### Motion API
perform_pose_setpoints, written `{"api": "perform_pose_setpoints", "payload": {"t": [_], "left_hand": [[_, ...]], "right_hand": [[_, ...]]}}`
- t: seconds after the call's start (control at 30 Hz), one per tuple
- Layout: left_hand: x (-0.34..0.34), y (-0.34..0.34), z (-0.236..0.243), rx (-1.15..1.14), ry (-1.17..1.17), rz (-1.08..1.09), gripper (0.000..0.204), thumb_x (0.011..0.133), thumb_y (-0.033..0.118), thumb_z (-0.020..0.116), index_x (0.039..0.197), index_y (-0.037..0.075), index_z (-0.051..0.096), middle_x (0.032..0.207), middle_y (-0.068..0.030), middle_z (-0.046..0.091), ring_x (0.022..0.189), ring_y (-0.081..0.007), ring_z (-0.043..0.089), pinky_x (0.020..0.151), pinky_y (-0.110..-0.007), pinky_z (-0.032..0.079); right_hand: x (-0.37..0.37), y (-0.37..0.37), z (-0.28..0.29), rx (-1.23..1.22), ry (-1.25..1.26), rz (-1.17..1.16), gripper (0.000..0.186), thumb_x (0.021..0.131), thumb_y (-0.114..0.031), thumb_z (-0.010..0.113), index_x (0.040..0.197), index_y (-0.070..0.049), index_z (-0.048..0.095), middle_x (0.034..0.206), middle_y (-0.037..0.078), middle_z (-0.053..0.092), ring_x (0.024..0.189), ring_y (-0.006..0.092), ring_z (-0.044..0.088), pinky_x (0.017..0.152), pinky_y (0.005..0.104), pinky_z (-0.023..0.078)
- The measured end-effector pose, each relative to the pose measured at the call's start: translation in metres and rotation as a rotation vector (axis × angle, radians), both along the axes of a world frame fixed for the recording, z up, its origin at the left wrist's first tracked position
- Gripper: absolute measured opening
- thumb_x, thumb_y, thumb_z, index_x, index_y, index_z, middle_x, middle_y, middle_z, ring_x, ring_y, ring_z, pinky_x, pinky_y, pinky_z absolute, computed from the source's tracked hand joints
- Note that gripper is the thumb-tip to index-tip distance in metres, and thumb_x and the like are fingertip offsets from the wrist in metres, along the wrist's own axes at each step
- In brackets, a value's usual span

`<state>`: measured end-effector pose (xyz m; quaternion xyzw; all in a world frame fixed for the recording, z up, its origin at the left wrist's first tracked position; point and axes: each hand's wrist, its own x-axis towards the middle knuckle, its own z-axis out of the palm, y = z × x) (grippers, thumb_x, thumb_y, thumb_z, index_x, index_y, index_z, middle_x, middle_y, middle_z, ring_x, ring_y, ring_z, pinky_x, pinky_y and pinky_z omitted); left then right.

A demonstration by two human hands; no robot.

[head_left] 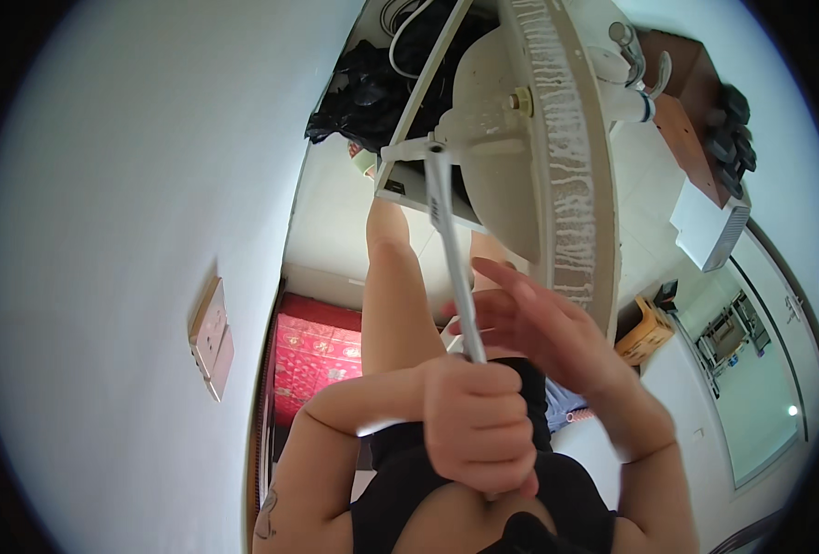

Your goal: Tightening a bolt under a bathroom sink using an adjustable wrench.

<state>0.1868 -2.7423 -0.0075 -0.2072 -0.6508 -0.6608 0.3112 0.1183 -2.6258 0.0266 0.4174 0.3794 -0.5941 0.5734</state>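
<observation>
My left hand [479,427] is closed in a fist around the lower end of a long silver L-shaped socket wrench [453,249]. The wrench points up and away from me, its bent end with a round hole lying before the pale underside of a washbasin [497,189]. Just right of the shaft is my right hand [543,328], fingers apart and slightly blurred; I see nothing held in it. A brass-coloured nut and bolt [520,102] stick out of the basin's underside near its rim.
A chrome faucet [633,57] stands at the basin's far right. Black plastic bags [372,92] lie far left. A white wall with a switch plate [213,340] runs along my left. A red patterned cloth [312,355] and a yellow crate [647,334] are lower down.
</observation>
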Motion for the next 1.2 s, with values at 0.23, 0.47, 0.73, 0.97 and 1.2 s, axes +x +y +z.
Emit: {"api": "perform_pose_setpoints", "payload": {"t": [0.23,0.47,0.73,0.97,1.2], "left_hand": [[0.017,0.001,-0.013,-0.147,-0.255,-0.258,0.039,0.086,0.038,0.063,0.103,0.003,0.057,0.095,-0.0101,0.051,0.088,-0.0211,0.053,0.079,-0.035,0.045],[0.039,0.000,-0.026,0.837,-1.384,-0.182,0.065,0.071,0.017,0.072,0.129,0.000,0.047,0.126,-0.0200,0.040,0.121,-0.0346,0.040,0.099,-0.047,0.034],[0.009,0.029,-0.043,-0.202,-0.663,0.046,0.042,0.072,0.007,0.069,0.114,0.013,0.061,0.130,-0.0166,0.044,0.118,-0.0398,0.045,0.093,-0.043,0.045],[-0.017,0.033,-0.030,-0.118,-0.511,0.083,0.022,0.073,0.009,0.061,0.094,0.007,0.063,0.117,-0.0146,0.057,0.113,-0.0412,0.051,0.086,-0.052,0.049],[-0.046,0.035,-0.010,-0.104,-0.505,0.113,0.019,0.071,0.014,0.062,0.085,0.001,0.060,0.104,-0.0173,0.061,0.108,-0.0446,0.054,0.086,-0.059,0.047]], "right_hand": [[0.004,-0.003,-0.039,0.181,0.281,0.185,0.029,0.094,-0.014,0.045,0.121,-0.001,0.043,0.073,0.003,0.049,0.064,0.0099,0.050,0.064,0.0274,0.045],[-0.006,-0.007,-0.033,0.392,0.448,0.465,0.026,0.096,-0.017,0.044,0.115,0.000,0.047,0.070,0.001,0.045,0.060,0.0088,0.046,0.064,0.0247,0.045],[-0.038,-0.003,-0.047,0.457,0.290,0.362,0.032,0.096,-0.025,0.049,0.115,0.000,0.050,0.070,-0.001,0.045,0.059,0.0090,0.046,0.064,0.0262,0.048],[-0.049,-0.013,-0.042,0.561,0.312,0.298,0.032,0.092,-0.031,0.055,0.104,-0.002,0.056,0.071,0.000,0.046,0.059,0.0095,0.047,0.064,0.0268,0.048],[-0.070,0.009,-0.040,0.263,0.157,0.031,0.034,0.093,-0.031,0.054,0.112,-0.002,0.054,0.070,-0.001,0.046,0.059,0.0081,0.046,0.074,0.0276,0.050]]}}
